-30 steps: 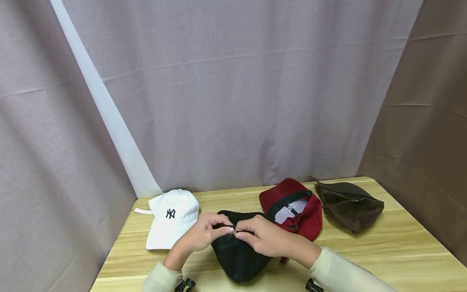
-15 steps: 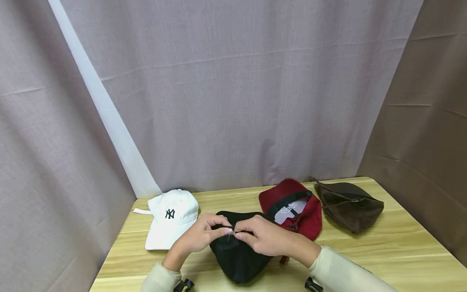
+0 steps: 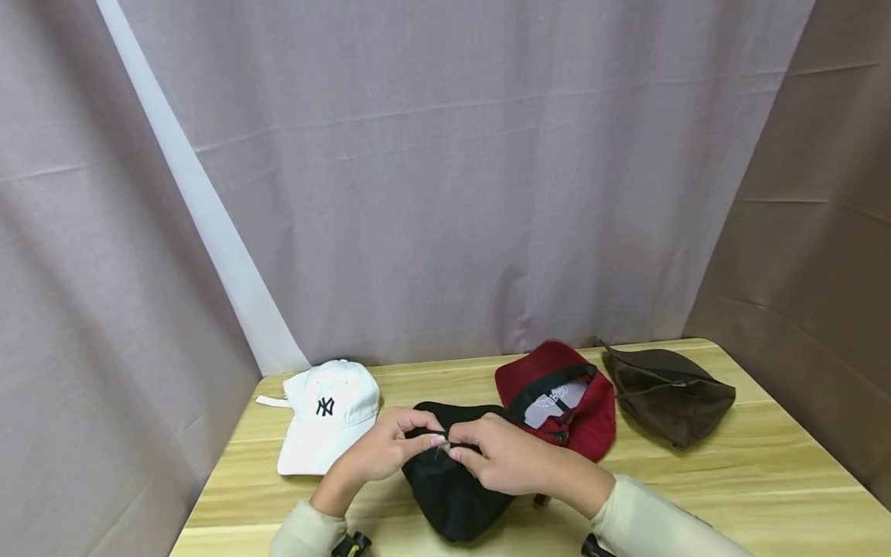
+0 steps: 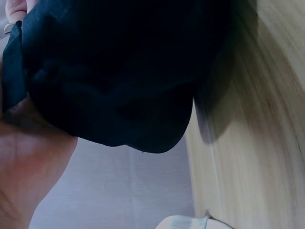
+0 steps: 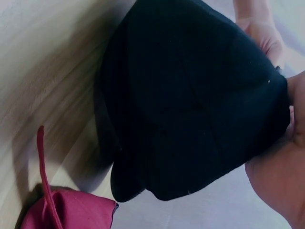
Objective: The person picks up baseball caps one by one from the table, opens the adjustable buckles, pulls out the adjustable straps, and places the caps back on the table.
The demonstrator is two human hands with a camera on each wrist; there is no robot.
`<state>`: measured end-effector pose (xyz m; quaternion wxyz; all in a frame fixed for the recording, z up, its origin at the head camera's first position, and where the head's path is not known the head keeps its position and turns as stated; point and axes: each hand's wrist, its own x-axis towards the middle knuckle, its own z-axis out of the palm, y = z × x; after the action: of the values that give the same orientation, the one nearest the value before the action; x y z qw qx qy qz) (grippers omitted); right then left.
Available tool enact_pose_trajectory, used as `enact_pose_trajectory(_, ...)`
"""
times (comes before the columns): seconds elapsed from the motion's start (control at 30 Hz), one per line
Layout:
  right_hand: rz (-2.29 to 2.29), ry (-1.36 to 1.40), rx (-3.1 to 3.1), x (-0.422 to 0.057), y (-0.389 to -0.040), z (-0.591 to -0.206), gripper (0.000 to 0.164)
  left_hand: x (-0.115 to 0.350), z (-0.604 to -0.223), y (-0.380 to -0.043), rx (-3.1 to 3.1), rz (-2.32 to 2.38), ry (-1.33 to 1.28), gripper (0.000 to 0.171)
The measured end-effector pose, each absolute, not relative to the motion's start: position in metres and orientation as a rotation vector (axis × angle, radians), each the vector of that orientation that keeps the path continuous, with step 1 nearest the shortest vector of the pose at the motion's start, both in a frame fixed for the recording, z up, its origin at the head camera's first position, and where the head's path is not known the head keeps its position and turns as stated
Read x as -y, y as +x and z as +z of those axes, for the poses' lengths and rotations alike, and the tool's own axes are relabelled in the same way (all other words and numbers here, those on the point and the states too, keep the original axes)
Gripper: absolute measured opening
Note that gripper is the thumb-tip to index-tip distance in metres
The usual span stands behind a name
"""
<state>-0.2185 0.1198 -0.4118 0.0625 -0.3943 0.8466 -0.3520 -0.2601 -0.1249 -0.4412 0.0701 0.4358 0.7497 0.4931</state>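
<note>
A black cap [image 3: 455, 499] hangs crown down between my hands, in the middle near the table's front. My left hand [image 3: 379, 447] pinches the cap's strap [image 4: 13, 71] between thumb and index finger. From the other side my right hand [image 3: 506, 455] pinches at the same strap, its fingertips almost meeting the left ones. A small metal buckle [image 4: 8, 28] shows at the strap's end in the left wrist view. The right wrist view has the cap's dark crown [image 5: 190, 95] filling its middle, and the fingertips are largely hidden behind it.
On the wooden table [image 3: 696, 503], a white cap [image 3: 334, 418] lies at the left. A dark red cap [image 3: 592, 422] rests upturned behind my right hand, with a brown cap [image 3: 675, 410] farther right. Grey curtains [image 3: 445, 193] close off the back and sides.
My right thumb and fingers have shifted slightly at the strap, and the right hand sits a touch lower. The left hand and the black cap stay nearly in place.
</note>
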Motion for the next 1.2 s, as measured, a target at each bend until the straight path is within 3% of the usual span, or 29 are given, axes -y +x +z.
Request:
enact_pose_trajectory(0.77,-1.121,-1.160,-2.393,-0.1235,-0.2193,-0.4107,0.024,0.1274,-0.4450,-0.2641,-2.079,1.506,1.485,0.013)
enact_pose_trajectory(1.2,-1.074,-1.210,-2.483,-0.1246,-0.2253,-0.4078,0.023,0.1250,-0.4417,-0.2638,-2.165,1.506,1.290,0.013)
